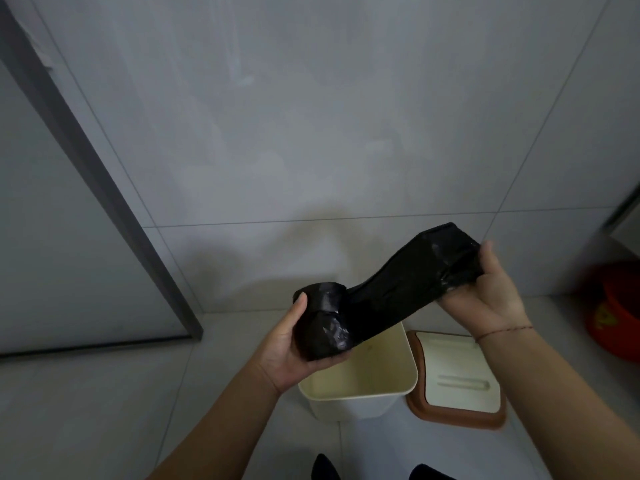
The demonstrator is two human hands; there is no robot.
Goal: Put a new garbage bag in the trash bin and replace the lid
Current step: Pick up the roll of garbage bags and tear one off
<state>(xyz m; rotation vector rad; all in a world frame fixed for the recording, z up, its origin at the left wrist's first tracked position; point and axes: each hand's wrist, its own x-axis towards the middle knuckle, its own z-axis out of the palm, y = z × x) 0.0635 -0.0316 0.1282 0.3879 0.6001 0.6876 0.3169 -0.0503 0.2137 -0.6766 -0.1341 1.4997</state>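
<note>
Above a tiled floor [86,393] beside a grey wall, a person stretches a strip of black garbage bag [398,292] off a roll [323,323] held over an open cream trash bin [346,403]. The left hand [287,344] has its fingers curled around the roll, while the right hand [491,292] pinches the free end of the bag, higher and further right. The bag's long axis runs diagonally up from roll to right hand, taut between them. The bin stands directly below the left hand, with no liner in it; its brown-rimmed lid [457,382] lies on the floor just beside it, under the right forearm. The bag likely still has to be torn free before it can go down into the bin.
</note>
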